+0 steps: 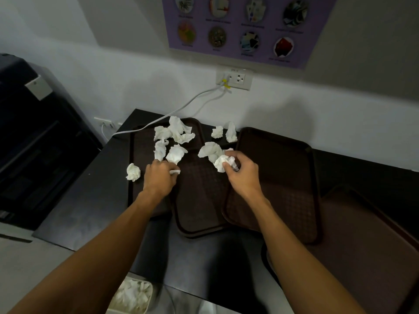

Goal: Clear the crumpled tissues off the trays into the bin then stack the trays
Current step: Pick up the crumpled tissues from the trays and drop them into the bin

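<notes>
Several dark brown trays overlap on a black table: a left tray (140, 200), a middle tray (199, 200), a right tray (283, 177) and a far-right tray (362, 234). White crumpled tissues (179, 132) lie on the left tray, one tissue (133, 172) at its left rim, two tissues (223, 132) near the wall. My left hand (158, 177) grips a small tissue (175, 171). My right hand (242, 173) holds a wad of tissues (223, 163), touching a larger tissue (209, 150).
A white bin (133, 295) with tissues inside stands on the floor below the table's near edge. A white cable (181, 109) runs from a wall socket (234, 79) across the table's back left corner. A black cabinet (34, 143) stands at the left.
</notes>
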`<action>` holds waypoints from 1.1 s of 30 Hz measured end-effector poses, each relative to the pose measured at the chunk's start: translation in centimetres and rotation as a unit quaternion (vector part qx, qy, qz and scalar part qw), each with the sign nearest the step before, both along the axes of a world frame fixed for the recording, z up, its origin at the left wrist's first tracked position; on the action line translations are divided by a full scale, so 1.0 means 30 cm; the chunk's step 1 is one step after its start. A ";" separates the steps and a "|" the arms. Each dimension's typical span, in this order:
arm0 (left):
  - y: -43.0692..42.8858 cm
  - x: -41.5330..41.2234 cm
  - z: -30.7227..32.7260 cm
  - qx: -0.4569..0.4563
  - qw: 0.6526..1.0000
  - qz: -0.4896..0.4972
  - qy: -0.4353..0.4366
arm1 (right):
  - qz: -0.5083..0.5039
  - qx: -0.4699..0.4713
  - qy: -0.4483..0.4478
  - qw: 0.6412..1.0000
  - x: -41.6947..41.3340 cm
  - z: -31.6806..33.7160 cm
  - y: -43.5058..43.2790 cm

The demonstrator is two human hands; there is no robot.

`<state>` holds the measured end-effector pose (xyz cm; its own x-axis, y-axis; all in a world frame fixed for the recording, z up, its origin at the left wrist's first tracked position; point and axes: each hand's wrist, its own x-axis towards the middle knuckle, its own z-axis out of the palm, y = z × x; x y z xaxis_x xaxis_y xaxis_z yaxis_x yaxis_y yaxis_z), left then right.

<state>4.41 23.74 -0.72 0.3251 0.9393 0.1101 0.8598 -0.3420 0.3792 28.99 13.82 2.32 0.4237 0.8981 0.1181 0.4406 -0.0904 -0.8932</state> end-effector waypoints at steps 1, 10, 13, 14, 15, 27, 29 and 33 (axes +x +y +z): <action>-0.013 -0.001 0.008 -0.012 0.999 0.009 -0.035 | -0.001 0.002 0.005 1.000 -0.007 0.002 -0.005; -0.123 -0.140 0.104 -0.086 0.958 0.097 -0.255 | 0.033 -0.008 0.039 0.999 -0.195 0.012 -0.026; -0.177 -0.221 0.133 -0.081 0.950 0.117 -0.277 | 0.051 -0.007 0.050 0.997 -0.302 0.023 -0.034; -0.193 -0.252 0.138 -0.080 0.948 0.123 -0.282 | 0.056 -0.009 0.051 0.997 -0.340 0.026 -0.037; -0.209 -0.286 0.143 -0.080 0.946 0.132 -0.286 | 0.063 -0.011 0.050 0.997 -0.380 0.027 -0.041; -0.428 -0.752 0.137 -0.067 0.935 0.187 -0.294 | 0.148 -0.010 0.044 0.988 -0.886 0.038 -0.158; -0.474 -0.847 0.122 -0.066 0.931 0.194 -0.300 | 0.168 -0.013 0.043 0.985 -0.986 0.036 -0.191; -0.569 -1.031 0.077 -0.077 0.923 0.209 -0.314 | 0.199 -0.020 0.045 0.979 -1.188 0.014 -0.261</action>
<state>-26.51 6.68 1.60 -0.1521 0.9883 0.0078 0.4989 0.0700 0.8638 -6.63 6.01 2.73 0.0462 0.9973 0.0567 0.3675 0.0359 -0.9293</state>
